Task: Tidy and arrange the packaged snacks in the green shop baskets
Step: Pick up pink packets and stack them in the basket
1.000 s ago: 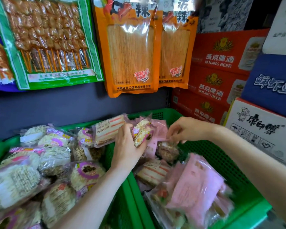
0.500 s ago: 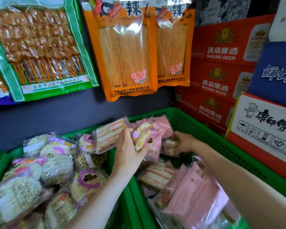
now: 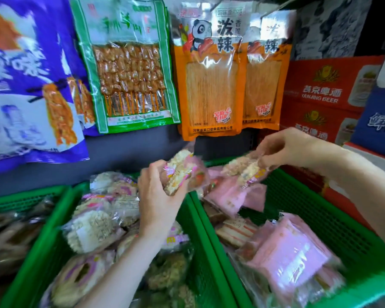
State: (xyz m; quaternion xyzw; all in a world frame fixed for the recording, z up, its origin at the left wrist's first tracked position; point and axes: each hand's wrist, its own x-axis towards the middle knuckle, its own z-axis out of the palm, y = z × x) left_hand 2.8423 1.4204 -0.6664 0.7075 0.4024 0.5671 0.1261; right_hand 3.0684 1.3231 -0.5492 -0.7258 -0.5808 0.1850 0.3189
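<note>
My left hand (image 3: 157,196) grips a stack of crumbly cake packets (image 3: 180,172) in clear and pink wrap, above the rim between two green baskets. My right hand (image 3: 285,145) pinches another crumbly cake packet (image 3: 246,170) by its top edge, lifted over the back of the right basket (image 3: 320,218). The right basket holds pink-wrapped packets (image 3: 291,256) and striped sandwich-cake packets (image 3: 233,232). The middle basket (image 3: 200,252) is full of round puffed-rice cakes (image 3: 91,230) in clear wrap.
A third green basket (image 3: 20,201) with dark packets sits at the left. Large snack bags hang on the grey wall: purple (image 3: 29,85), green (image 3: 129,70), two orange (image 3: 211,85). Red beer cartons (image 3: 325,90) and other boxes stack at the right.
My right hand has come up out of the right basket with a crumbly cake packet. My left hand has lifted its stack slightly. The view has tilted up.
</note>
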